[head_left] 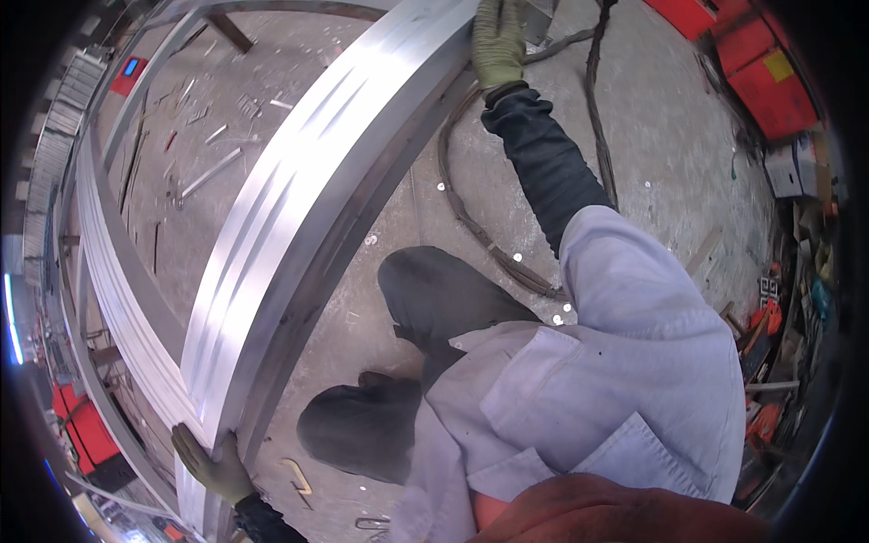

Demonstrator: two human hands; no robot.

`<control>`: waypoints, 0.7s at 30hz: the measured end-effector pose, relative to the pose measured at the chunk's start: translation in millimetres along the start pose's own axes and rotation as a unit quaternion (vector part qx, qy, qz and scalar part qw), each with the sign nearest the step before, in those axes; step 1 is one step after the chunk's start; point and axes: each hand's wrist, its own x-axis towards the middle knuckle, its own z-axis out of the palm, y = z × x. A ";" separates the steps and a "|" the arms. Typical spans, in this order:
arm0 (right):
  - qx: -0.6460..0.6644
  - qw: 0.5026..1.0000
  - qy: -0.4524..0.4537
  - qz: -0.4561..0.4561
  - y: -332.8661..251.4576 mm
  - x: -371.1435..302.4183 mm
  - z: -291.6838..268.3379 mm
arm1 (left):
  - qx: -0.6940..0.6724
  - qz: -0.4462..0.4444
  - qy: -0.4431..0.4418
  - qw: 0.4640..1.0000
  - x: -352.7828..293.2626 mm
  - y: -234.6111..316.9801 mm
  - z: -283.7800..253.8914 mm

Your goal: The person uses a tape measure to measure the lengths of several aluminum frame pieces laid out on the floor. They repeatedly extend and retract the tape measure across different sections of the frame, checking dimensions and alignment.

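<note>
A long, shiny, grooved aluminium profile (281, 181) runs diagonally from the lower left to the top of the head view. Its lower end meets a second grooved aluminium profile (127, 299) at a sharp corner. My left hand (217, 471), in a greenish work glove, lies at this corner with its fingers stretched flat over the metal and the thumb apart. At the far end my right hand (499, 50), gloved alike, grips the edge of the long profile. Its fingertips are cut off by the upper border.
Dark frame bars (362, 208) run beneath the profile. A thick cable (462, 204) curves over the concrete floor on the right. Metal offcuts (213, 172) litter the floor on the left. Red cases (765, 77) stand at the upper right, and a yellow-handled tool (297, 477) lies near my left hand.
</note>
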 end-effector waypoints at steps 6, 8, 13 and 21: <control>-0.114 0.984 -0.113 -0.078 56.0 18.6 -7.5 | -0.021 0.014 0.007 1.000 -6.0 -7.9 -3.5; -0.111 0.984 -0.113 -0.080 64.5 35.1 -20.1 | -0.004 0.054 0.036 0.998 10.7 -7.5 5.5; 0.006 0.990 -0.077 -0.119 3.8 -10.8 -21.5 | 0.002 0.025 0.033 0.999 18.1 -2.7 -7.0; 0.286 0.911 -0.194 -0.223 -177.6 -148.1 15.4 | 0.008 -0.005 0.042 0.999 6.4 2.1 -6.8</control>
